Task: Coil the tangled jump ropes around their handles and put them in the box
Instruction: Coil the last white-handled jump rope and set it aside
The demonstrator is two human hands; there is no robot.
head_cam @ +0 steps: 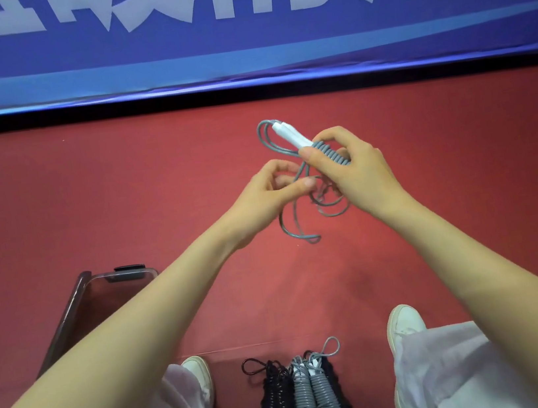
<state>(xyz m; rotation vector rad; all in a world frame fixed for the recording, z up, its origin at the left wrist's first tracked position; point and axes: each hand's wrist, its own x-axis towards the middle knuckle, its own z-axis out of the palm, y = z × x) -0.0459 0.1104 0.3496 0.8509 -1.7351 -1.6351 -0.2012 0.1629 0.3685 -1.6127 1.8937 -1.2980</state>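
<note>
Head view: I see the right hand [359, 170] clamped on two smooth white handles [287, 135] with round grey rope [332, 156] coiled tightly on them, left hand [270, 196] pinching its slack loops, all held above the red floor [86, 195].

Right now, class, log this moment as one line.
right hand: grips white handles | left hand: pinches loose grey rope | winding: partway

Coiled ropes [305, 396] between left shoe [199, 372] and right shoe [405, 323], box [107, 295] farther left, banner [234, 18] behind.
</note>
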